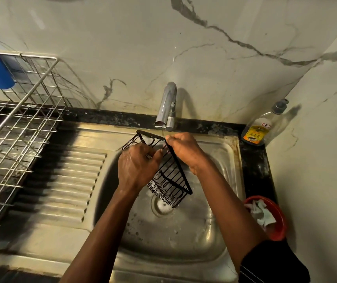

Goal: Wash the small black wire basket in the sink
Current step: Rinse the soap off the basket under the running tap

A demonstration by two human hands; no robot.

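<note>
Black wire basket [169, 176] held tilted over sink [214, 231] bowl, top corner under thin tap [166, 107] trickle. My left hand [137, 168] grips side wires, right hand [184, 150] pinches top rim. Risk I see: wet, sudsy wire slips, basket drops onto drain [162, 207].

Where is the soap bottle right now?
Head view, right side: the soap bottle stands in the corner of the dark counter, right of the faucet and behind the red bowl.

This is a home kitchen. A steel sink [163, 237] with a ribbed drainboard [67, 180] sits below a tap [166, 105]. A wire dish rack [16, 127] and a soap bottle [259, 127] stand against the marble-patterned wall [184, 48].
</note>
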